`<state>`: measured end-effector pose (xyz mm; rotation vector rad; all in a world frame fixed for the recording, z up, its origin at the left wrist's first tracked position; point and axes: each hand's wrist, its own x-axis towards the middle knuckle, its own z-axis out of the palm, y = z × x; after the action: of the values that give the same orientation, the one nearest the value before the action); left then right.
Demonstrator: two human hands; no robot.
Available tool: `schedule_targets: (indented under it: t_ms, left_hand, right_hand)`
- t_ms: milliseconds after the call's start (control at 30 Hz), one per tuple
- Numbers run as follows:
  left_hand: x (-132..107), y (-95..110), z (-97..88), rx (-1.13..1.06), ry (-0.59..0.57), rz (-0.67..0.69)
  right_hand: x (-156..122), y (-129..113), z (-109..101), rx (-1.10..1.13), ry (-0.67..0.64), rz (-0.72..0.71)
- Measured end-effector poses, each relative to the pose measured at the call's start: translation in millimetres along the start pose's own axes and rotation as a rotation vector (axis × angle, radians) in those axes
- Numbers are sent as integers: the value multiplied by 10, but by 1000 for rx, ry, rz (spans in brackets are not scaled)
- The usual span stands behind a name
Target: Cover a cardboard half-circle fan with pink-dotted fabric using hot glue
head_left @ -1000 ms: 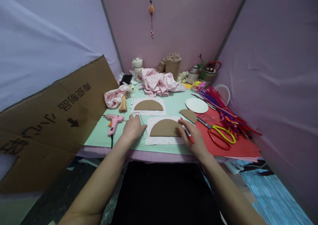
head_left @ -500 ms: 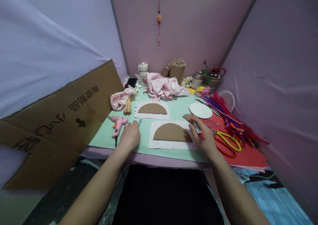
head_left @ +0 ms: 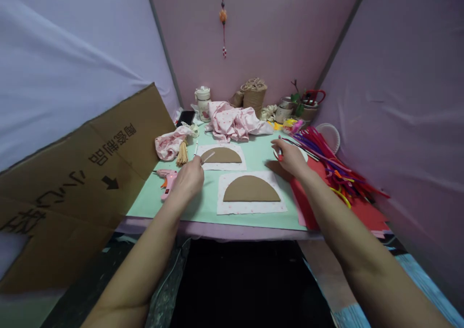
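Note:
My left hand (head_left: 189,179) is closed on a slim, pale see-through stick (head_left: 208,157), whose tip points over the far cardboard half-circle (head_left: 222,155). My right hand (head_left: 292,156) reaches over the right side of the table, its fingers closed around a thin tool with a red end (head_left: 279,155); its kind is unclear. Under this hand a brown patch, seemingly a cardboard piece in shadow, is partly hidden. Nearer to me, another cardboard half-circle (head_left: 252,190) lies flat on white dotted fabric (head_left: 253,207). A white disc (head_left: 304,155) is mostly covered by my right hand.
A pink glue gun (head_left: 168,183) lies beside my left hand. Bundled sticks (head_left: 182,154), crumpled pink fabric (head_left: 232,120) and a white jar (head_left: 203,105) stand farther back. Pipe cleaners (head_left: 326,149) and red sheets (head_left: 362,217) cover the right. A large cardboard sheet (head_left: 90,173) leans left.
My right hand has moved forward with the red-ended tool, from the near half-circle's edge to the white disc. My left hand has lifted slightly forward with the stick. The view has shifted a little.

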<state>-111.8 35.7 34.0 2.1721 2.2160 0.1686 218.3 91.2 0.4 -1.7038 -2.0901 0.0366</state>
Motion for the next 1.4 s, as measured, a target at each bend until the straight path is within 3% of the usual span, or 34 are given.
schedule_targets:
  t_ms: [67, 267, 367, 467, 633, 833, 1000, 1267, 1400]
  left_hand:
    - [179, 126, 55, -11, 36, 76]
    - [527, 476, 373, -21, 35, 206]
    - [574, 487, 473, -18, 25, 233]
    - [566, 422, 502, -1, 20, 230]
    - [520, 328, 478, 35, -13, 242]
    - [497, 287, 449, 43, -55, 256]
    - [490, 265, 438, 46, -68, 250]
    - [479, 217, 419, 54, -85, 245]
    - [488, 210, 412, 41, -98, 234]
  right_hand:
    - [216, -24, 53, -158, -144, -24]
    - [656, -111, 378, -291, -290, 52]
    - [758, -136, 500, -324, -289, 93]
    - [775, -170, 495, -323, -273, 116]
    - [516, -176, 182, -276, -176, 131]
    - [-194, 41, -187, -236, -129, 207]
    - [-526, 138, -142, -202, -122, 227]
    - [-454, 4, 74, -183, -90, 205]
    - [-407, 0, 107, -199, -6, 194]
